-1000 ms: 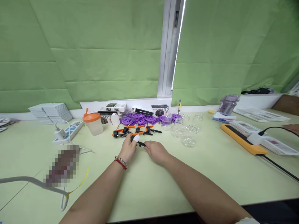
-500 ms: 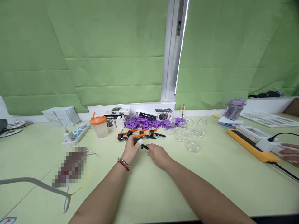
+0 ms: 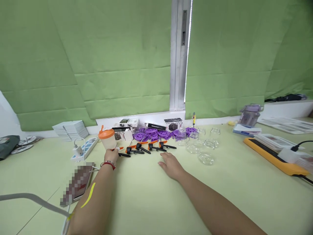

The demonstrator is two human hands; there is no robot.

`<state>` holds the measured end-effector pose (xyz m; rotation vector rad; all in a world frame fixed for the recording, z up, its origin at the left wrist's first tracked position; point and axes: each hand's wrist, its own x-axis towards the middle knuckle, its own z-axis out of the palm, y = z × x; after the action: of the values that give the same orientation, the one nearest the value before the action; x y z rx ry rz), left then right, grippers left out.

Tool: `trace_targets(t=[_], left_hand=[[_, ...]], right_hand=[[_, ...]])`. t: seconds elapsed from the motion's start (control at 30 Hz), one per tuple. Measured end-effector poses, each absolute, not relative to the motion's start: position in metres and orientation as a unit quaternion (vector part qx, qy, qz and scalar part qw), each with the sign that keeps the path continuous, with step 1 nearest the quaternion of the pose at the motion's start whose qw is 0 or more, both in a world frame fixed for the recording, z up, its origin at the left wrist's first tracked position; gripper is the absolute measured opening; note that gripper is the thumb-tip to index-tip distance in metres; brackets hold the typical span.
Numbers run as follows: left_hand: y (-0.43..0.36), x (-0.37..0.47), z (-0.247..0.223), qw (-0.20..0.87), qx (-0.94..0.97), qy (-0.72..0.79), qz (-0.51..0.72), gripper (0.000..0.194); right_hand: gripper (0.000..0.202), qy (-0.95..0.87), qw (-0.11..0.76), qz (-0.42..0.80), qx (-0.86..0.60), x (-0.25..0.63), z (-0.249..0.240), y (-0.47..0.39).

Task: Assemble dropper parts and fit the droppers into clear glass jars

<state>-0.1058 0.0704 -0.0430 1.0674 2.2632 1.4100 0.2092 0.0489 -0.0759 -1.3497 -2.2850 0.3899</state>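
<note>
At the left end of a row of similar pieces, my left hand is closed around an orange-and-black clamp-like part, whose black rod points right. Several more orange-and-black clamp-like parts lie side by side, their black rods toward me. My right hand hovers at or just over the tabletop, right of the row, fingers apart and holding nothing. Behind the row are purple wheel-like plastic pieces. Clear glass or plastic jars stand and lie to the right of my right hand.
An orange-lidded cup stands just behind my left hand. Cup holder boxes line the wall. A phone, a power strip and a grey curved bar are at left. A yellow power strip lies at right.
My left hand has moved left with the orange-and-black clamp-like part, to the row's end. My right hand has let go of it and its fingers have spread. The view has shifted slightly.
</note>
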Motion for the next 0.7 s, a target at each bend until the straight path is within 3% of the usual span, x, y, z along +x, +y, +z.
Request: trace_targets(t=[0.33, 0.53, 0.7], left_hand=[[0.094, -0.107, -0.066, 0.043, 0.449, 0.847, 0.28, 0.049], [0.087, -0.092, -0.068, -0.046, 0.484, 0.838, 0.248, 0.053], [0.082, -0.077, -0.066, -0.125, 0.56, 0.785, 0.235, 0.051]], right_hand=[[0.041, -0.84, 0.223, 0.127, -0.479, 0.209, -0.077, 0.05], [0.037, -0.845, 0.218, 0.12, -0.473, 0.209, -0.079, 0.051], [0.046, -0.829, 0.247, 0.087, -0.495, 0.203, -0.083, 0.05]])
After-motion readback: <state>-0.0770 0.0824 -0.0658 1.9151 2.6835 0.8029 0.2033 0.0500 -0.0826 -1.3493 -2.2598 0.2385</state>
